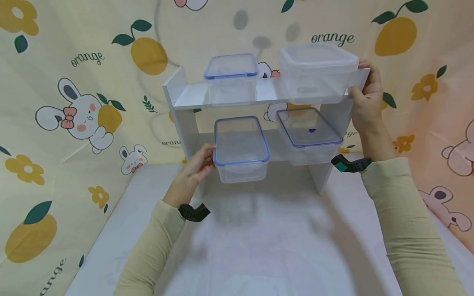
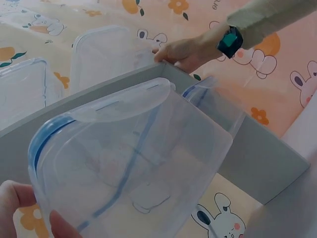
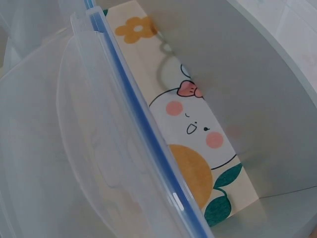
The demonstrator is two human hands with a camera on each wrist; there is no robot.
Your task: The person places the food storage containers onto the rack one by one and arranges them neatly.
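My left hand [image 1: 198,166] grips a clear plastic food container [image 1: 242,142] with a blue-rimmed lid by its left side. That container juts out in front of the lower board of a white two-tier shelf [image 1: 268,92]. In the left wrist view, the thumb and a fingertip [image 2: 62,227] meet the container's [image 2: 133,163] corner. My right hand [image 1: 370,96] holds the shelf's upper right end panel, thumb in front and fingers over the top. Beside it on the upper board stands a larger container [image 1: 318,72] with a whitish lid; whether the fingers touch it I cannot tell.
Another blue-lidded container [image 1: 231,80] stands on the upper board at left. On the lower board at right sits a container [image 1: 311,129] with a dark blue rim and a small blue mark. The shelf stands on a white table [image 1: 252,246] before a patterned cloth [image 1: 144,94].
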